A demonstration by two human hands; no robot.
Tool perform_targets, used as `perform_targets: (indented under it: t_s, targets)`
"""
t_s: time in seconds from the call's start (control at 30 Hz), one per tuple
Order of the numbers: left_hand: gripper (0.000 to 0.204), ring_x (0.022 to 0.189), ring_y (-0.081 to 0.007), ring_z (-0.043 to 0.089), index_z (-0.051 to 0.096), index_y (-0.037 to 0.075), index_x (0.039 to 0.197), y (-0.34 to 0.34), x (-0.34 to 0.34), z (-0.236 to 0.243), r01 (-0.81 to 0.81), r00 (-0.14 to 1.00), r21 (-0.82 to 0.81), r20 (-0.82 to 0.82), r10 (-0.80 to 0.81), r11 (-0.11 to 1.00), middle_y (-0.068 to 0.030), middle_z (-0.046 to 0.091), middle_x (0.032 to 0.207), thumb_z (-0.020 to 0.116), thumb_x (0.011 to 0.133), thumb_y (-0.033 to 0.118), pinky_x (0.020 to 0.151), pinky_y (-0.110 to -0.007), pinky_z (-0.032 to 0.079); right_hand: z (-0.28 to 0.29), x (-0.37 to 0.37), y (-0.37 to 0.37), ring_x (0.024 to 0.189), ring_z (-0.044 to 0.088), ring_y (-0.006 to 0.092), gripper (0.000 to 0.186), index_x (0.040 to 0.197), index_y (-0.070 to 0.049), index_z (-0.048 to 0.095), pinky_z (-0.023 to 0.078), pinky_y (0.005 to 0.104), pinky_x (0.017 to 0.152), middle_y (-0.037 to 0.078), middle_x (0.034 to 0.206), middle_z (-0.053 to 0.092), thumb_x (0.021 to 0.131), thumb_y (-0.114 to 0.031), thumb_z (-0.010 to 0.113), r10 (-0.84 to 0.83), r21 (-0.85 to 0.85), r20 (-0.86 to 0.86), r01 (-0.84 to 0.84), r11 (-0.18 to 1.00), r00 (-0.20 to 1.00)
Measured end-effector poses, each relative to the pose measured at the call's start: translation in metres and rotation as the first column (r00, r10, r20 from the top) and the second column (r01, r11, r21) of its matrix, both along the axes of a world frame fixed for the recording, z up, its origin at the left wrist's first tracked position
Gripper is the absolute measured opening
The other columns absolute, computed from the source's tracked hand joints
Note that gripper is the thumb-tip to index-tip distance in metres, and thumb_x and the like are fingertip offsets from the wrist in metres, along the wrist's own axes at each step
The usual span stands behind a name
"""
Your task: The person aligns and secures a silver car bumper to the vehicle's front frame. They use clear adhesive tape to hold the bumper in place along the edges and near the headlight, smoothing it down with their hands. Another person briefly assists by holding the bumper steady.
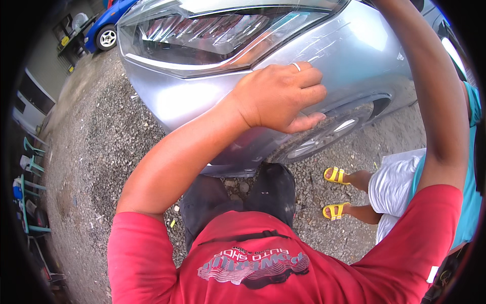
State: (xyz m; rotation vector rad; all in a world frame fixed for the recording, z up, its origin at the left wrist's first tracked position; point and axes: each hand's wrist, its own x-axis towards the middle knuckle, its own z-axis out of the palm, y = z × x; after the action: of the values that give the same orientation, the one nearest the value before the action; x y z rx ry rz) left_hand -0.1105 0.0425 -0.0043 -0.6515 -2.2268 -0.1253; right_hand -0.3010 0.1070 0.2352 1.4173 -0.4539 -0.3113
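A silver car's front corner (364,55) fills the upper middle, with its clear headlight (202,38) at the top left. My left hand (283,96), a ring on one finger, lies over the painted panel just below the headlight's lower corner. Its fingers are curled in and the thumb points right; anything inside them is hidden. Light scuffs mark the panel above this hand. My right forearm reaches up past the fender and out at the top edge, so my right hand is out of sight. Below the fender sits the front wheel (329,137).
Another person in yellow sandals (336,176), white shorts (390,182) and a teal top stands close on the right. Grey gravel (116,131) covers the ground. A blue car (109,25) is parked at the far left. Green chairs (33,162) line the left side.
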Motion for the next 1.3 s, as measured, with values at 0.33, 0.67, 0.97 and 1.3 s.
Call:
perform_targets:
  t_s: [0.33,0.67,0.97,1.3]
  targets:
    - [0.039,0.107,-0.0303,0.066,0.066,0.008,0.100,-0.002,-0.015,0.009,0.079,0.995,-0.063,-0.054,-0.082,0.995,-0.0099,0.065,0.115,0.084,0.078,0.034,0.089,-0.042,0.056,0.002,-0.008,0.000,0.097,0.056,0.0260,0.016,0.091,-0.016,0.057,0.048,0.0483,0.104,0.004,0.097,0.055,0.078,-0.022,0.066,0.069,-0.028,0.041,-0.068,0.997,0.997]
    - [0.048,0.143,-0.0341,0.053,0.066,0.008,0.106,0.008,-0.019,0.017,-0.120,0.986,-0.101,-0.125,0.108,0.988,-0.0146,0.061,0.138,0.082,0.081,0.045,0.116,-0.054,0.043,-0.003,-0.006,-0.005,0.093,0.057,0.0233,0.013,0.087,-0.018,0.059,0.047,0.0540,0.108,0.002,0.094,0.058,0.078,-0.023,0.067,0.084,-0.027,0.141,-0.081,0.996,0.986]
    - [0.054,0.156,-0.0361,0.043,0.067,0.007,0.115,0.010,-0.032,0.031,-0.139,0.989,-0.145,-0.078,0.129,0.980,-0.0166,0.060,0.143,0.079,0.085,0.050,0.127,-0.059,0.034,-0.003,-0.001,-0.018,0.095,0.057,0.0238,0.012,0.086,-0.021,0.055,0.043,0.0552,0.111,0.001,0.092,0.056,0.085,-0.025,0.066,-0.018,0.044,0.165,0.011,0.999,0.986]
    - [0.051,0.154,-0.0330,0.046,0.068,0.007,0.114,0.012,-0.034,0.029,-0.184,0.980,-0.152,-0.100,0.170,0.971,-0.0139,0.062,0.140,0.077,0.087,0.050,0.128,-0.058,0.033,-0.003,0.009,-0.009,0.116,0.066,0.0368,0.039,0.134,-0.014,0.066,0.056,0.0501,0.106,0.022,0.150,0.053,0.095,-0.017,0.066,-0.288,0.389,0.476,0.095,0.916,0.831]
